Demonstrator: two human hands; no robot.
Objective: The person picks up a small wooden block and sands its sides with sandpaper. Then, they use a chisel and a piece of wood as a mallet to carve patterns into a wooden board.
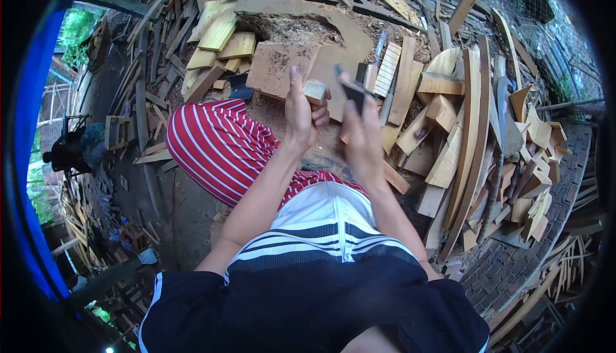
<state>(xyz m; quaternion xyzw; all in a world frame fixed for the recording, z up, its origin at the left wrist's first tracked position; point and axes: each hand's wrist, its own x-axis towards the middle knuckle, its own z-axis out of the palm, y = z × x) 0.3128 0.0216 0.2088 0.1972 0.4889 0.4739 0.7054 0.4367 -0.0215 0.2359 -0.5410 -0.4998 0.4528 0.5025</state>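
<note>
Head view: left hand (300,112) clenched on a small wood block (314,91), held up at chest height over the plank pile (462,128). Right hand (363,132) grasps a dark blade (351,90), motion-blurred, long axis running up and away, tip toward the block.

No writing, label, brand, number or sign can be read anywhere in this view — not on the small wooden block (314,91) that the left hand (300,114) grips, nor on the dark blade (353,90) in the right hand (363,128). The red-and-white striped cloth (218,144) and the striped shirt (333,225) carry only bands of colour, no lettering. The offcuts and planks (462,135) heaped around show bare grain — no stamps or marks are legible.
</note>
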